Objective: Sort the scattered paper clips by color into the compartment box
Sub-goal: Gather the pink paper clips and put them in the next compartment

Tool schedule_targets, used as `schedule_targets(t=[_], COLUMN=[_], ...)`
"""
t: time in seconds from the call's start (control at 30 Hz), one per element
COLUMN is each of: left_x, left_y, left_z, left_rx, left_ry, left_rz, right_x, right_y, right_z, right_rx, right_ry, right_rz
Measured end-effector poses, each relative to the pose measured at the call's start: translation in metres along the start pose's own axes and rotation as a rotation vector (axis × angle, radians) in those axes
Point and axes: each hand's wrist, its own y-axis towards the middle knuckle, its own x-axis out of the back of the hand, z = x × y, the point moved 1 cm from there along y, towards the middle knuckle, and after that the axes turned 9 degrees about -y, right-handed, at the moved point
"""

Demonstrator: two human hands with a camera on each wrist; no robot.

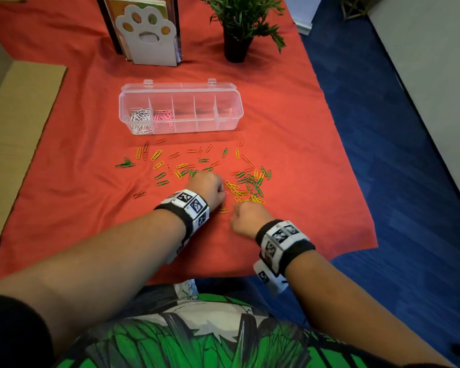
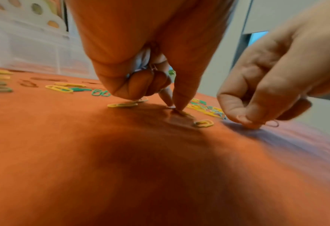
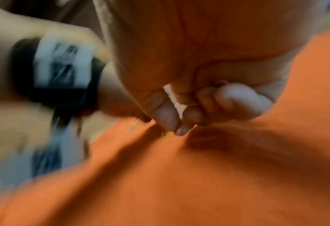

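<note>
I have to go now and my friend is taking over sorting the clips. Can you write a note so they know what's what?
Left hand: fingers curled, thumb and forefinger tips down on the red cloth, some clips tucked in the palm.
Right hand: pinching a pink clip at the cloth.
Compartment box: open, beyond the scatter.
Done: white clips fill the leftmost compartment, pink clips the next one. The rightmost seems to hold a clip or two; the two between look empty.
Left: green clips, yellow clips and red clips lie scattered on the cloth, thickest near the hands.
</note>
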Motion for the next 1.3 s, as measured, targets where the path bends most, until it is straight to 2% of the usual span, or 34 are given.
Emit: schedule_targets(t=[0.07, 0.1, 0.2, 0.33, 0.43, 0.53, 0.63, 0.73, 0.83, 0.97, 1.03, 1.13, 1.3], left_x=[0.000, 0.001, 0.002, -0.001, -0.003, -0.002, 0.000, 0.007, 0.020, 0.046, 0.064, 0.096, 0.150], left_y=[0.001, 0.002, 0.002, -0.001, -0.003, -0.002, -0.003, -0.007, -0.011, -0.015, -0.017, -0.010, 0.017], left_z=[0.004, 0.007, 0.016, 0.018, 0.016, 0.017, 0.026, 0.041, 0.054, 0.061, 0.063, 0.065, 0.055], left_rx=[0.035, 0.043, 0.028, -0.100, -0.185, -0.185, -0.122, -0.087, 0.080, 0.400, 0.483, 0.494, 0.433], left_ry=[-0.017, -0.027, -0.039, -0.004, 0.022, 0.031, 0.016, -0.109, -0.398, -1.230, -1.482, -1.698, -1.727], left_rz=[0.020, 0.032, 0.048, 0.008, 0.041, 0.063, 0.095, 0.024, -0.057, -0.042, -0.013, -0.015, -0.123], right_x=[0.008, 0.012, 0.017, 0.031, 0.042, 0.051, 0.056, 0.056, 0.057, 0.066, 0.074, 0.089, 0.117], right_y=[0.002, 0.002, 0.005, 0.010, 0.014, 0.019, 0.026, 0.032, 0.039, 0.049, 0.055, 0.064, 0.071], right_z=[-0.009, -0.012, -0.019, -0.021, -0.019, -0.016, -0.017, -0.012, -0.003, 0.012, 0.019, 0.026, 0.040], right_rx=[-0.032, -0.073, -0.240, -0.245, -0.227, -0.227, -0.287, -0.347, -0.342, -0.275, -0.284, -0.295, -0.243], right_ry=[0.335, 0.568, 1.195, 1.625, 1.808, 1.885, 1.837, 1.826, 1.858, 1.860, 1.857, 1.863, 1.849], right_rz=[0.150, 0.169, 0.116, 0.073, 0.045, 0.040, 0.009, 0.042, 0.027, 0.039, 0.065, 0.081, 0.008])
